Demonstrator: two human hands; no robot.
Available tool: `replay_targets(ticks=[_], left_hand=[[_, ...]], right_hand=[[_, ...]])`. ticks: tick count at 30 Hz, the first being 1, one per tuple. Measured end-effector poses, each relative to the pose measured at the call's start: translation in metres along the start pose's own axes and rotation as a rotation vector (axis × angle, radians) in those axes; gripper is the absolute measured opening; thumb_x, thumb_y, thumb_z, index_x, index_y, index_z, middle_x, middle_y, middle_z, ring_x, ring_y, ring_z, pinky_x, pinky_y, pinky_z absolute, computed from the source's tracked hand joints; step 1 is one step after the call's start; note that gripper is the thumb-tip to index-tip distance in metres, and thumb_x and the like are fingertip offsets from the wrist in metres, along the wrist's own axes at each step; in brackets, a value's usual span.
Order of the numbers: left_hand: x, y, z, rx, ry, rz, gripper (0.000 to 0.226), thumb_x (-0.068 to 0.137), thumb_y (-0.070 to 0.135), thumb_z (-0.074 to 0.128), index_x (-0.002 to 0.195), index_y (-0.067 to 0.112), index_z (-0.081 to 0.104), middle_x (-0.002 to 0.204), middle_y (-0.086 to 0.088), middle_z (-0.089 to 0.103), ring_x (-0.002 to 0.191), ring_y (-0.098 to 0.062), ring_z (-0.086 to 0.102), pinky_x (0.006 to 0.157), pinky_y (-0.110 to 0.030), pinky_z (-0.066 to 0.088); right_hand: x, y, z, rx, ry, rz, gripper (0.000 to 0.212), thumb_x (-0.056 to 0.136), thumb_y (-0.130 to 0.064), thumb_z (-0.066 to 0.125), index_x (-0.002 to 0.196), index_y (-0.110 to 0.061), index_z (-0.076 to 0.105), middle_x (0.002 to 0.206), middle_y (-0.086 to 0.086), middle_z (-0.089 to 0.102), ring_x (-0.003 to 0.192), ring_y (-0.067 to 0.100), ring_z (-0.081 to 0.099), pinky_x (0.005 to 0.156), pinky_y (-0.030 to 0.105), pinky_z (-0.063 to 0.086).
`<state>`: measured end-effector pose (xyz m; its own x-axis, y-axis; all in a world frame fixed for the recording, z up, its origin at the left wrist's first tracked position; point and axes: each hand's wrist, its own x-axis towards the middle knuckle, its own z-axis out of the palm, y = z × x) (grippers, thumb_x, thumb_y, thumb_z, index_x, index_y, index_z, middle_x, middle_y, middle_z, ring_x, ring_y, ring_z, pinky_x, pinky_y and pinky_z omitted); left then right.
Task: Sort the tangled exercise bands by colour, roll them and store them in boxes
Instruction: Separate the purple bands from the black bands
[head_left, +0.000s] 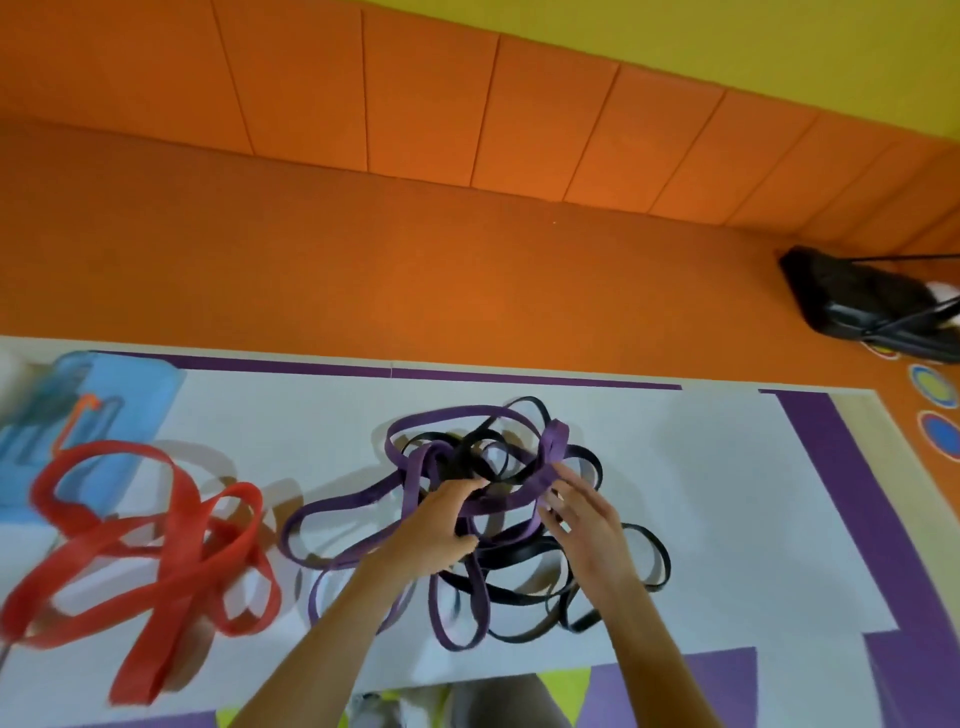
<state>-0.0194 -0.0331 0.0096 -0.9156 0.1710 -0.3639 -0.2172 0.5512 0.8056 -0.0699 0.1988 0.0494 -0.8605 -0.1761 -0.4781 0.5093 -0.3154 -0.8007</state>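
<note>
The left hand's (441, 525) grip is clenched round purple bands (551, 447) in the tangle (483, 457), likely to draw them off the black bands (647, 551), while the right hand (589, 522), fingers straight, steadies the tangle's right side. Left of the tangle lie the red bands (156, 535), already separate, with a blue box (135, 389) beyond.

left hand (436, 525) grips the purple bands (553, 441) tangled with black bands (519, 555); right hand (587, 525) touches them; red bands (171, 577) lie apart.
</note>
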Motion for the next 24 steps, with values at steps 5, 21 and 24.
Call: replay_targets(ticks=[5, 21, 24], left_hand=[[0.023, 0.039, 0.024, -0.222, 0.148, 0.050, 0.042, 0.099, 0.032, 0.073, 0.137, 0.023, 0.059, 0.126, 0.006, 0.072, 0.116, -0.009, 0.067, 0.103, -0.037, 0.055], [0.034, 0.074, -0.044, -0.595, 1.088, -0.218, 0.007, 0.091, 0.036, 0.078, 0.093, 0.041, 0.073, 0.093, 0.007, 0.076, 0.090, -0.012, 0.073, 0.080, -0.025, 0.058], [0.023, 0.073, -0.042, -0.508, 1.162, -0.259, 0.007, 0.093, 0.033, 0.077, 0.096, 0.031, 0.071, 0.096, -0.002, 0.075, 0.095, -0.028, 0.072, 0.086, -0.042, 0.057]], right_hand=[[0.008, 0.002, 0.003, -0.033, -0.176, 0.133, 0.046, 0.095, -0.023, 0.064, 0.139, -0.011, 0.064, 0.128, 0.018, 0.068, 0.122, 0.039, 0.065, 0.103, 0.047, 0.055], [0.144, 0.016, -0.098, -0.943, 0.110, 0.144, 0.036, 0.095, -0.026, 0.072, 0.126, -0.010, 0.065, 0.116, 0.013, 0.069, 0.097, 0.029, 0.065, 0.083, 0.040, 0.053], [0.158, 0.026, -0.077, -1.087, -0.006, 0.098, 0.039, 0.088, -0.031, 0.077, 0.118, -0.013, 0.060, 0.128, 0.015, 0.052, 0.110, 0.036, 0.057, 0.091, 0.048, 0.054]])
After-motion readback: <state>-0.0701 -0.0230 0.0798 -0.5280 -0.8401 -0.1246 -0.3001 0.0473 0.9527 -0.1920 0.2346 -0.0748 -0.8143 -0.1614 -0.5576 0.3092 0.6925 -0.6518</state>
